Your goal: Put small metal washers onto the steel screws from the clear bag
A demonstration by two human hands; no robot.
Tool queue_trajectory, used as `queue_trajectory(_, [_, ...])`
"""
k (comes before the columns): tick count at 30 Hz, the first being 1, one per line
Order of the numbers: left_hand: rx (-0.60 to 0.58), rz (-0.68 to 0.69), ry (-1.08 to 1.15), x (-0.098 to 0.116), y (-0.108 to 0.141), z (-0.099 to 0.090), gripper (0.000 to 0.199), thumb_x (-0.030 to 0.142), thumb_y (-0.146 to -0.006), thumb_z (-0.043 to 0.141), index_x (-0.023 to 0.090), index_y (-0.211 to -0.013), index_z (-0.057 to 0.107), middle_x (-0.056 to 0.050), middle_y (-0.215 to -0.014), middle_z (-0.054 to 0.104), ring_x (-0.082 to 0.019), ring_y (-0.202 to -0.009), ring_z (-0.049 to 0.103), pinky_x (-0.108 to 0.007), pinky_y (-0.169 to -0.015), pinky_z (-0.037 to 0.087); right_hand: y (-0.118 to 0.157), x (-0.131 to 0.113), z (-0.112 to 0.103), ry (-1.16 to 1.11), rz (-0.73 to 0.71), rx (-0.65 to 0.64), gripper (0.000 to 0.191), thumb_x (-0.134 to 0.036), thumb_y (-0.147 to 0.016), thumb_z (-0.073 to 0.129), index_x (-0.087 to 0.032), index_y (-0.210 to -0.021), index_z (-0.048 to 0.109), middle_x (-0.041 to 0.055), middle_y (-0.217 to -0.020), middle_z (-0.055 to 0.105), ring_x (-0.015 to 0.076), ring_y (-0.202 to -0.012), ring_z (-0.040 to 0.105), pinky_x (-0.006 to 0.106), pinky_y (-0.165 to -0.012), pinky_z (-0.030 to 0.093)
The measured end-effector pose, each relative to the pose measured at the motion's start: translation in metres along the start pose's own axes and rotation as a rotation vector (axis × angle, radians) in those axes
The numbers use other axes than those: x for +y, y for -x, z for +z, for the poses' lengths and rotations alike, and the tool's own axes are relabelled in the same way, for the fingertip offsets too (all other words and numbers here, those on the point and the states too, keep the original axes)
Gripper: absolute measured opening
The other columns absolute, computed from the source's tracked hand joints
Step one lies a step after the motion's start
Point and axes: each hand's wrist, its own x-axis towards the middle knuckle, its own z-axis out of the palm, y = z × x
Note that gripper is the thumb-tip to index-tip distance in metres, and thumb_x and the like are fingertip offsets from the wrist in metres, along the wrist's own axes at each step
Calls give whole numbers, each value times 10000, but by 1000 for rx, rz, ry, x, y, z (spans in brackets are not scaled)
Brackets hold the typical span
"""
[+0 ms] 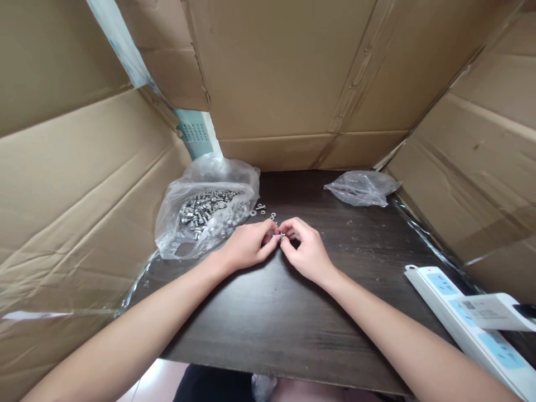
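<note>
My left hand (pixel 254 243) and my right hand (pixel 305 245) meet above the middle of the table, thumbs and forefingers pinched together. Between the fingertips is a small silver bolt (pixel 282 235), mostly covered, so I cannot tell whether a washer or nut sits on it. Just beyond the fingers lie a loose washer (pixel 253 213), another bolt (pixel 260 207) and several small rings. Left of my left hand, an open clear plastic bag (pixel 170 223) holds a heap of metal bolts (pixel 205 209).
A second clear plastic bag (pixel 362 187) lies at the back right of the dark wooden table (pixel 268 324). Cardboard walls (pixel 285 72) enclose the back and both sides. A white power strip (pixel 456 312), with a paper label (pixel 489 310) over it, runs along the right edge.
</note>
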Motion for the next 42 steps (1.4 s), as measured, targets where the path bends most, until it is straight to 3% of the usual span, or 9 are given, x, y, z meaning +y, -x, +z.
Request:
queue_trajectory(6, [41, 32, 24, 3, 0, -7, 157, 295, -925, 567, 188, -1030, 612, 27, -710, 594, -118, -595, 534, -240, -602, 376, -1, -2, -2, 80, -50, 42, 99, -115, -856, 565, -200, -888, 605, 27, -860, 653, 161, -755, 629, 291, -725, 540])
queue_trajectory(12, [28, 65, 2, 4, 1, -6, 318, 266, -885, 621, 201, -1196, 610, 11, -846, 630, -122, -656, 566, -245, -627, 418, -1, -6, -2, 48, -39, 57, 78, -151, -886, 574, -202, -875, 632, 29, -853, 658, 163, -744, 641, 295, -722, 548])
queue_trajectory(18, [22, 122, 32, -2, -1, -2, 202, 302, -982, 541, 167, -1080, 655, -19, -837, 640, -136, -691, 566, -262, -681, 431, -1, -10, -4, 32, 17, 73, 57, -192, -875, 587, -210, -869, 641, 38, -867, 677, 182, -766, 659, 319, -738, 565])
queue_trajectory(21, [13, 128, 46, -1, 0, -2, 178, 297, -967, 557, 163, -1026, 658, -18, -802, 642, -141, -685, 559, -262, -671, 422, -7, -4, -8, 31, 66, 103, 189, -185, -881, 512, -205, -936, 691, 58, -946, 709, 204, -862, 684, 346, -797, 567])
queue_trajectory(23, [-12, 145, 58, 2, 1, -2, 131, 273, -924, 595, 171, -975, 660, -2, -747, 634, -138, -659, 550, -256, -652, 407, -15, 2, -12, 68, 77, 60, 317, -163, -867, 446, -211, -981, 737, 66, -1052, 738, 226, -989, 682, 391, -905, 548])
queue_trajectory(26, [-77, 200, 58, 10, 4, -1, 52, 229, -863, 625, 180, -857, 641, 7, -719, 638, -132, -636, 544, -249, -630, 385, -27, 11, -15, 192, 110, -140, 395, -202, -894, 411, -230, -1055, 771, 59, -1206, 741, 269, -1222, 610, 507, -1102, 426])
queue_trajectory(30, [-122, 231, 16, 14, 5, -2, 87, 228, -848, 636, 173, -788, 604, -13, -769, 669, -144, -660, 562, -257, -635, 378, -35, 13, -12, 371, 103, -324, 470, -318, -1007, 336, -216, -1267, 715, 60, -1438, 620, 297, -1453, 416, 617, -1188, 243])
queue_trajectory(37, [-99, 156, 58, 4, 4, 2, 83, 241, -876, 635, 174, -827, 637, -8, -744, 653, -144, -656, 562, -257, -648, 404, -21, 7, -20, 556, 77, -320, 532, -470, -1069, 279, -235, -1310, 690, 89, -1462, 594, 349, -1473, 394, 692, -1156, 204])
queue_trajectory(42, [51, 137, 127, 0, 3, 3, 150, 295, -947, 603, 171, -995, 672, -16, -798, 647, -137, -683, 566, -251, -676, 442, -13, 23, -43, 500, 118, -304, 542, -417, -1065, 245, -241, -1329, 685, 70, -1457, 598, 323, -1441, 460, 660, -1160, 290])
